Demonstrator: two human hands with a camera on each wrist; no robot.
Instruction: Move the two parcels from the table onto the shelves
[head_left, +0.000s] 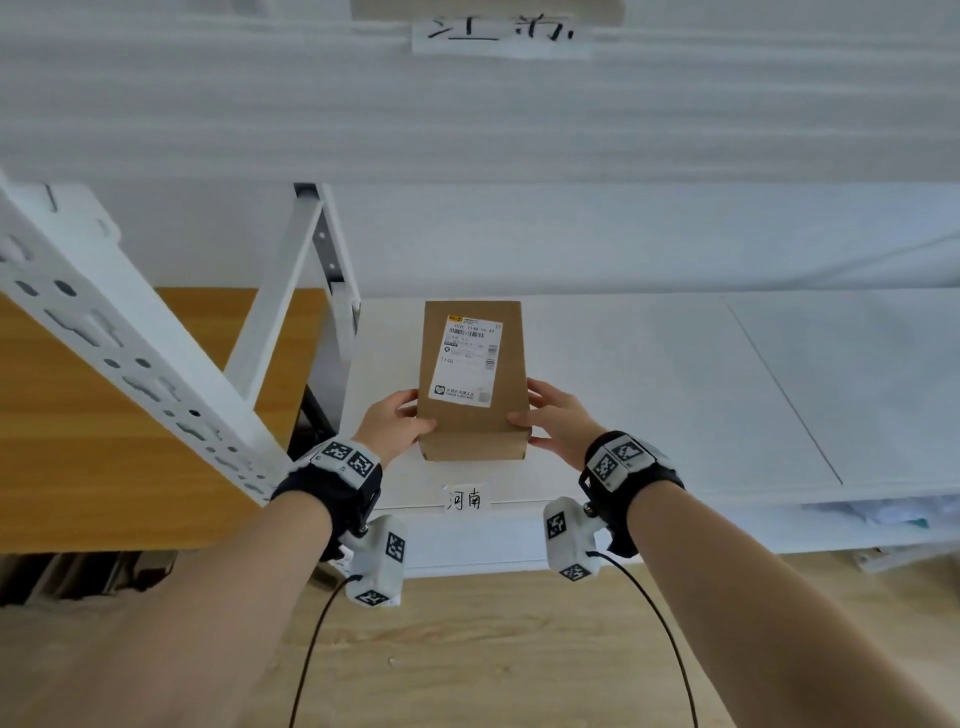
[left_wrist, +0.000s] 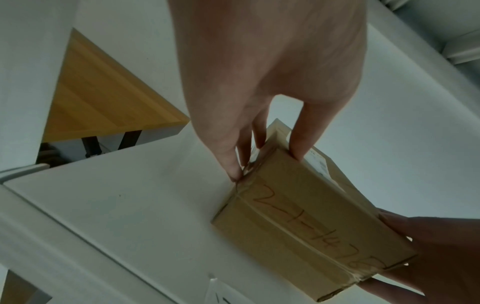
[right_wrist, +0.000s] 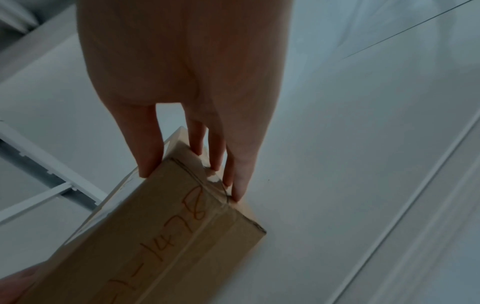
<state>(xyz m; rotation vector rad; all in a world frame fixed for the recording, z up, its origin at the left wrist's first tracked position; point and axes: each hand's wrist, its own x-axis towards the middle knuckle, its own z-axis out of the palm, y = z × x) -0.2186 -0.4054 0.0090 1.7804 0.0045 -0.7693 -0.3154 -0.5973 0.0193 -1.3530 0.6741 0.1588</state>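
A brown cardboard parcel (head_left: 472, 428) with a white shipping label on top lies on the white shelf board (head_left: 649, 389), near its front edge. My left hand (head_left: 410, 415) grips its left side, thumb on the top face. My right hand (head_left: 543, 410) grips the right side the same way. In the left wrist view the left hand (left_wrist: 259, 142) has its fingers down the parcel (left_wrist: 298, 226) and the right hand (left_wrist: 428, 246) is at the far corner. The right wrist view has my right hand (right_wrist: 207, 115) on the taped end of the parcel (right_wrist: 168, 236), which bears handwritten numbers. No other parcel is in view.
A paper tag (head_left: 464, 500) with handwritten characters is stuck on the shelf's front edge below the parcel. White slotted rack posts (head_left: 130, 338) rise at the left, beside a wooden table (head_left: 78, 415). An upper shelf (head_left: 311, 104) with another tag (head_left: 498, 31) hangs overhead. The board runs on to the right.
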